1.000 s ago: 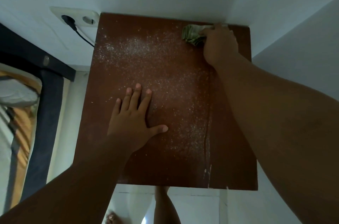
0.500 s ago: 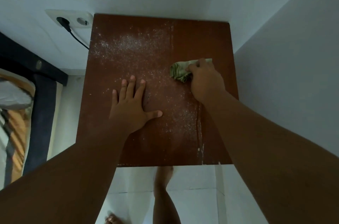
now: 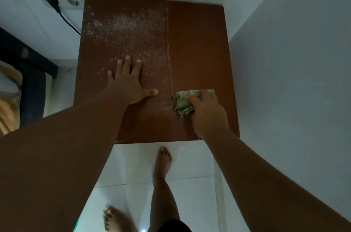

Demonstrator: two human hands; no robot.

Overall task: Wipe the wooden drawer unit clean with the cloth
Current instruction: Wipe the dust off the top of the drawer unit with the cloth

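Fingers (image 3: 197,97) of right hand (image 3: 208,116) curl tight round the bunched green cloth (image 3: 181,101), pressing it on the wooden drawer unit (image 3: 199,42) top, right half, near its front edge. Cloth is at the unit's back right corner a second ago, mid-depth half a second ago, now almost at the front: one back-to-front stroke nearly done. Right strip of the unit looks clean; thin dust ridge (image 3: 168,57) marks its left border. White dust (image 3: 121,24) covers the unit's left and centre, so most wiping remains. Left hand (image 3: 129,87) flat, fingers (image 3: 126,65) straight and spread, holding nothing, stays on the dusty part left of the cloth: in the way of next strokes, likely must lift. Wall (image 3: 284,61) runs tight along the unit's right side; socket (image 3: 60,0) with plugged cable (image 3: 67,22) at its back left; bed (image 3: 11,83) further left; bare feet (image 3: 163,159) on floor (image 3: 190,193) in front.
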